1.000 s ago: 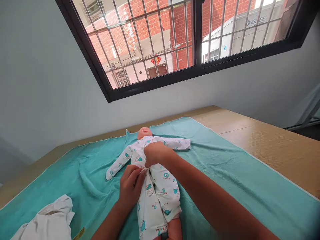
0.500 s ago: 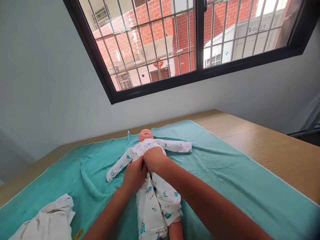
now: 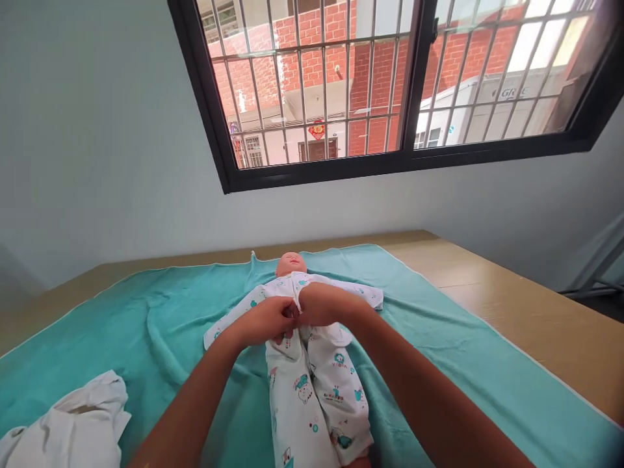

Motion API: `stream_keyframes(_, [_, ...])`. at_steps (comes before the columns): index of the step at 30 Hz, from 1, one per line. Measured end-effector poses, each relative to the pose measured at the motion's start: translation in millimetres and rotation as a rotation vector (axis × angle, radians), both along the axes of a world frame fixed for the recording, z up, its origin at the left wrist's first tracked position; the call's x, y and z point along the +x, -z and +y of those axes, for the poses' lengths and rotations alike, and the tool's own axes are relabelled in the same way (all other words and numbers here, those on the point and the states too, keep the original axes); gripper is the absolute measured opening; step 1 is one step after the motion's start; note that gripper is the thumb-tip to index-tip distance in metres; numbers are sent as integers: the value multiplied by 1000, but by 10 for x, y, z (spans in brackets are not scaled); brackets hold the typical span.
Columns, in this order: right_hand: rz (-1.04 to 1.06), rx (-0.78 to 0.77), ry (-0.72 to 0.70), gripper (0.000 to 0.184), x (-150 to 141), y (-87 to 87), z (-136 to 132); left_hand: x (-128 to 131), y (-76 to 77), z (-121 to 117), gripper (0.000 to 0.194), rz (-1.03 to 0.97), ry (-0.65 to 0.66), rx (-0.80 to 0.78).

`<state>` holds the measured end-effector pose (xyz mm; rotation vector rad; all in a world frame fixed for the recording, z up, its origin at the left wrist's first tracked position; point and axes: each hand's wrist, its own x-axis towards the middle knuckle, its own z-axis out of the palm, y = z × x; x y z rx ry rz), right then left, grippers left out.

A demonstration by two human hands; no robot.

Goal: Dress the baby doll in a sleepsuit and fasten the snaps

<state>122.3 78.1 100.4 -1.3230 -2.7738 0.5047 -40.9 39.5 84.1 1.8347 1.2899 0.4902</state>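
Note:
A baby doll [image 3: 291,262] lies on its back on a teal towel [image 3: 166,325], head toward the wall. It wears a white printed baby shirt [image 3: 231,320] with long sleeves spread sideways, and matching printed trousers [image 3: 302,396]. My left hand [image 3: 268,320] is closed in a pinch at the lower front of the shirt, just above the trousers' waist. Right beside it my right hand [image 3: 324,303] is bent over the doll's belly, fingers closed on the shirt front. Both sets of fingertips meet there, hiding the exact spot they grip.
White crumpled cloth [image 3: 73,422] lies at the lower left of the towel. Under the towel is a wooden table [image 3: 511,292], its edge against the wall. A barred window [image 3: 312,175] with a dark frame is above. Grey metal legs show at the far right.
The view has shifted slightly. My left hand has turned flatter, its fingers now visible at the shirt's lower front. Both hands stay together over the doll's belly, and more of the trousers shows.

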Motion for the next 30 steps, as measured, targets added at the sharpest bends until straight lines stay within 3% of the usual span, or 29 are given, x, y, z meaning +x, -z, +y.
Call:
stream_keyframes(4, [30,-258,5,35,127,-65,144,-42,-22,6,12,-75,-4,23])
stream_keyframes(6, [39,-304,41,37,127,-68,151,-71,-32,5,14,-132,-8,4])
stream_keyframes(11, [-109,-64,117,23,-11,-96,-5,-154,-98,26,21,-323,-120,31])
stream_keyframes(14, [-55,1,71,25,-13,-74,19,-156,-90,29,22,-421,-129,28])
stream_keyframes(16, [38,-101,24,30,61,-34,122,-118,-52,27,24,-436,-108,-15])
stream_keyframes(19, [269,-376,-15,34,214,52,302,-22,29,36,28,-470,-110,-76])
stream_keyframes(24, [736,-723,-20,36,298,250,407,119,152,72,29,-766,-144,-154])
stream_keyframes(30, [1165,-896,35,32,195,463,418,169,234,93,28,-977,-192,-247])
